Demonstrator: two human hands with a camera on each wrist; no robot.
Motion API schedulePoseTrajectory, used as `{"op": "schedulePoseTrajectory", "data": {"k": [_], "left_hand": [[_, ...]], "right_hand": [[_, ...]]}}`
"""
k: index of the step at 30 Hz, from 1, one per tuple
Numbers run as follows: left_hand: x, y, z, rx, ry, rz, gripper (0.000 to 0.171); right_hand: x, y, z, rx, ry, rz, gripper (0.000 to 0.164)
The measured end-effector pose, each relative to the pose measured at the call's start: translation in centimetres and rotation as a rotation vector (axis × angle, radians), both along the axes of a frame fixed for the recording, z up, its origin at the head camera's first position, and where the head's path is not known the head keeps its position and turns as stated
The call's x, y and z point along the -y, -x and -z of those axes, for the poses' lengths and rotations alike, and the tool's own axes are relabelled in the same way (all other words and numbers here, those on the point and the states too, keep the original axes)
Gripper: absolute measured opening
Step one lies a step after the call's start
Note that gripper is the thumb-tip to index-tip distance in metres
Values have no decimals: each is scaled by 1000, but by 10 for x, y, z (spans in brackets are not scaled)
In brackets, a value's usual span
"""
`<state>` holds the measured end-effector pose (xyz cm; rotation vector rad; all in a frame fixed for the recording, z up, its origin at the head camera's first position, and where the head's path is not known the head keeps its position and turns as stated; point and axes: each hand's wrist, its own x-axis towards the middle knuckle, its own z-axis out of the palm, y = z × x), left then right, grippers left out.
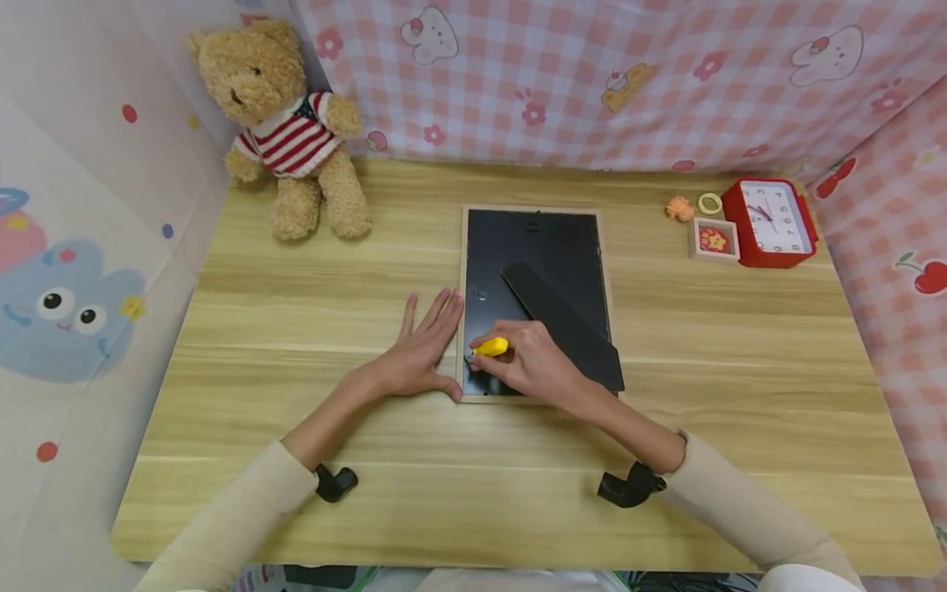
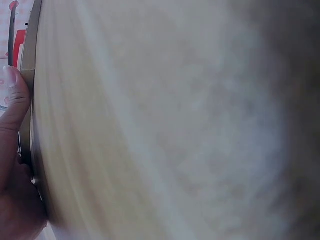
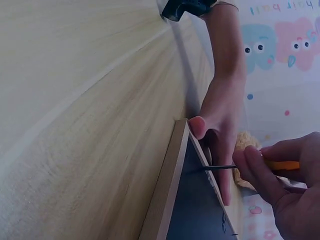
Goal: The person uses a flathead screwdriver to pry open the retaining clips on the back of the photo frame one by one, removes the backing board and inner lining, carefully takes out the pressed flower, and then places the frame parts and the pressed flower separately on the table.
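Observation:
A picture frame [image 1: 533, 247] lies face down on the table, its black back and light wood rim showing. My right hand [image 1: 534, 362] pinches a screwdriver with a yellow handle [image 1: 491, 347]; in the right wrist view its thin metal shaft [image 3: 222, 167] reaches to the inner edge of the rim, near the lower left corner. My left hand [image 1: 418, 349] lies on the table with fingers spread, fingertips and thumb against the frame's left side. The black stand leg [image 1: 570, 329] slants across the backing, partly hidden behind my right hand.
At the back left sits a teddy bear [image 1: 284, 140] in a striped shirt. A red clock [image 1: 773, 222], a small square box [image 1: 713, 239], a yellow ring [image 1: 709, 204] and an orange trinket [image 1: 678, 208] stand at the back right. Patterned curtains [image 1: 562, 82] border the table.

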<state>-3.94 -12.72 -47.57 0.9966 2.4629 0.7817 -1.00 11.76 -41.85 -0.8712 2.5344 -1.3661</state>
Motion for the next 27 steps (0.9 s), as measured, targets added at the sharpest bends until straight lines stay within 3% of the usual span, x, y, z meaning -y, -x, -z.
{"op": "schedulePoseTrajectory", "data": {"k": [9, 14, 17, 23, 27], "left_hand": [[7, 0, 8, 9, -52, -5, 149], [3, 0, 7, 0, -49, -8, 146], [0, -1, 4, -9, -22, -14, 145], [-2, -1, 5, -16, -17, -5, 145], [2, 1, 13, -22, -39, 2, 147]], "right_hand": [[-4, 0, -2, 64, -38, 6, 19], [-17, 2, 10, 231, 28, 159, 19], [-26, -4, 22, 278, 76, 231, 21], [-31, -18, 37, 283, 180, 246, 21], [-25, -21, 36, 237, 167, 236, 21]]}}
